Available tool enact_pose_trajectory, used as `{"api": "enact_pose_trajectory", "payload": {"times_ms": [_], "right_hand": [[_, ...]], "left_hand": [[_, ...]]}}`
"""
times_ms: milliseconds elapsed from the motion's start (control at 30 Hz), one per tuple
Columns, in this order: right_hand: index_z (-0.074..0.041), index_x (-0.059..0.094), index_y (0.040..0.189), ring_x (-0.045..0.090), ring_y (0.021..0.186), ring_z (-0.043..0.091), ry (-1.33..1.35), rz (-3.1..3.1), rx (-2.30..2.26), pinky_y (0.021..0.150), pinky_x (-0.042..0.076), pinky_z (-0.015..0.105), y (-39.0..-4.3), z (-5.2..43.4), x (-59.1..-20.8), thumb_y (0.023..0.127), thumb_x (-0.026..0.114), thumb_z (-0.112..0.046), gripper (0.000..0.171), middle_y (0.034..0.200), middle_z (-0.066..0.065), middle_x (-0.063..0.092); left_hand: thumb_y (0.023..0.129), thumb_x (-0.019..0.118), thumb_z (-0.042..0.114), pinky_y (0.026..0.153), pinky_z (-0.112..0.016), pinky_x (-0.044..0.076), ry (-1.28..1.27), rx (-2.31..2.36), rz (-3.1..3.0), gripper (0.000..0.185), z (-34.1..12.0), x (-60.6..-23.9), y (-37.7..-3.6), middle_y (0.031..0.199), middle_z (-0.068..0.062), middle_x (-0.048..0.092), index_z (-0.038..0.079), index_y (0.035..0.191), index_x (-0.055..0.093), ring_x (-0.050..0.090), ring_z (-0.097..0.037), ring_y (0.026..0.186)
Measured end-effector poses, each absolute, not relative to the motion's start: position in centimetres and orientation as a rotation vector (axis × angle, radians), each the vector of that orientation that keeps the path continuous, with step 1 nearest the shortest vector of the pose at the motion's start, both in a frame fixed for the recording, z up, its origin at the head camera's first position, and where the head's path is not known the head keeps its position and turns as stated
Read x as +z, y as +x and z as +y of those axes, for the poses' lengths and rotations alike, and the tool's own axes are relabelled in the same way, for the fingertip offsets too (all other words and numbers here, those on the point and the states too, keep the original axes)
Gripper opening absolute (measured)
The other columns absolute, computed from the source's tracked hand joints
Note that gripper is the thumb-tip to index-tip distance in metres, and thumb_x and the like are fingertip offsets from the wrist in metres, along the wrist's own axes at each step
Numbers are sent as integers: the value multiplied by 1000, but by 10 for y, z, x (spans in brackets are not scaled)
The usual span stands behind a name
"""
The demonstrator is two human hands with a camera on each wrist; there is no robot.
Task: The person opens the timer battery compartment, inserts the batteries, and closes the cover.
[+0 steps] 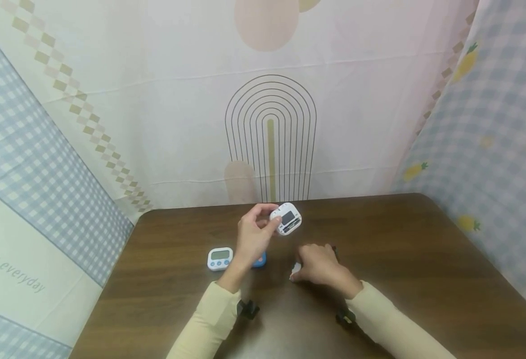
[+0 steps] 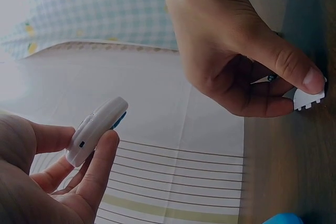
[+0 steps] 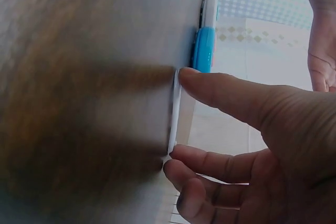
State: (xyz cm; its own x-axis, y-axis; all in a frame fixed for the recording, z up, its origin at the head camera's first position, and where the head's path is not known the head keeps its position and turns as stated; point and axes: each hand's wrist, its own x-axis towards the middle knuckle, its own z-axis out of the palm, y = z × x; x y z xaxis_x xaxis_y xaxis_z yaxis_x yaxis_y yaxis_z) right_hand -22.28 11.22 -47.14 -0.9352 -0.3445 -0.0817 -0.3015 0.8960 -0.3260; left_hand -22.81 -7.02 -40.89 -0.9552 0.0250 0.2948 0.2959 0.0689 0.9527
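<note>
My left hand [image 1: 251, 240] holds up a white digital timer [image 1: 285, 218] between thumb and fingers. The timer's back faces me in the head view, with a dark panel and an uncovered battery compartment. In the left wrist view it appears edge-on, blue buttons on the far side. Lower and to the right, my right hand [image 1: 320, 263] pinches a small white battery cover [image 2: 310, 99] by its ends, close over the table; notches line one edge of the cover. A small dark item [image 2: 271, 77] shows among the curled right fingers, mostly hidden.
Left of my hands, a white timer with blue buttons [image 1: 220, 259] lies screen up on the wooden table [image 1: 164, 299]. Beside it a blue timer [image 1: 260, 261] is partly hidden by my left wrist. Patterned cloths [image 1: 191, 124] hang behind the table and at both sides.
</note>
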Motion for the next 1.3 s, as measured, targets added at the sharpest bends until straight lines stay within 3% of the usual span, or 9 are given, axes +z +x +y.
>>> {"api": "enact_pose_trajectory", "payload": {"times_ms": [133,333,567,700,767,1000,1300], "right_hand": [[-18,60,72,53,63,18,-509,2926,-468,67,38,40,-221,111,-470,70,98,-38,42,67,-5,57],[-18,61,71,53,59,17,-535,2888,-546,57,39,34,-220,110,-471,69,96,-32,38,65,-4,57],[-14,62,83,55,61,16,-532,2852,-629,53,44,32,-221,109,-473,66,99,-26,42,70,-3,59],[-13,61,94,57,64,17,-530,2830,-710,56,47,32,-220,107,-473,65,100,-20,49,75,-2,59],[-13,61,96,57,65,17,-534,2809,-766,56,48,32,-219,107,-473,65,100,-15,50,76,-1,60],[-12,60,100,59,67,17,-576,2741,-898,57,51,32,-216,106,-476,68,95,-5,49,78,0,61],[-9,61,100,56,63,15,-605,2686,-1032,53,47,27,-219,108,-480,76,89,-1,37,73,0,60]], "left_hand": [[96,74,-1,67,-36,67,-326,-1976,-2151,24,-70,-409,-228,116,-21,73,2,120,72,77,-33,89],[95,73,-2,72,-51,67,-325,-1969,-2162,25,-70,-409,-228,117,-22,73,2,120,72,77,-33,89],[95,73,-2,67,-34,66,-329,-1969,-2153,25,-71,-408,-227,117,-22,73,2,120,72,78,-33,90],[95,73,-2,66,-33,66,-336,-1969,-2145,25,-71,-408,-228,116,-21,73,2,120,72,78,-31,88],[95,73,-2,66,-33,66,-340,-1968,-2142,25,-71,-407,-228,116,-22,73,1,120,72,78,-31,88],[95,73,-3,76,-61,64,-347,-1975,-2150,26,-70,-407,-227,118,-22,73,1,120,72,78,-32,89],[95,73,-3,74,-55,66,-340,-1982,-2140,26,-71,-406,-226,117,-21,72,1,120,72,78,-32,89]]}}
